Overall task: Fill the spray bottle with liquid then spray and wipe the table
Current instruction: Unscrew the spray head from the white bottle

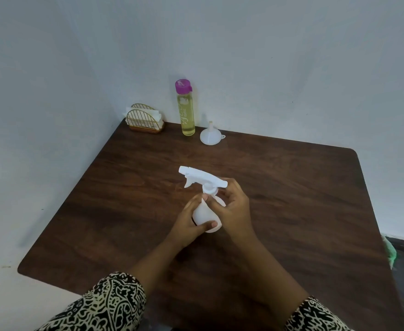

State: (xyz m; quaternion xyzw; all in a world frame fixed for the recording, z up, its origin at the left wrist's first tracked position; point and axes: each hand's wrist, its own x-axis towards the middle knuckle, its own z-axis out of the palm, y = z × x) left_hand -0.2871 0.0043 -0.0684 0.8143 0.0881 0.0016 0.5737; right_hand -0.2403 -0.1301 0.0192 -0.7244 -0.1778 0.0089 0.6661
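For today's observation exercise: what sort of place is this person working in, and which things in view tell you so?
Probably a plain room at home, or a small eating corner. A dark wooden table is pushed into the corner of bare walls, with a wire napkin holder and a purple-capped bottle of yellow liquid at its far edge.

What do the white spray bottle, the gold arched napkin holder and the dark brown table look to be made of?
The white spray bottle looks like matte, slightly translucent plastic, with an opaque moulded trigger head. The gold arched napkin holder seems to be thin metal wire with a shiny golden finish; its bars are slim and evenly bent. The dark brown table shows wood grain with a smooth satin surface, though solid wood or laminate cannot be told.
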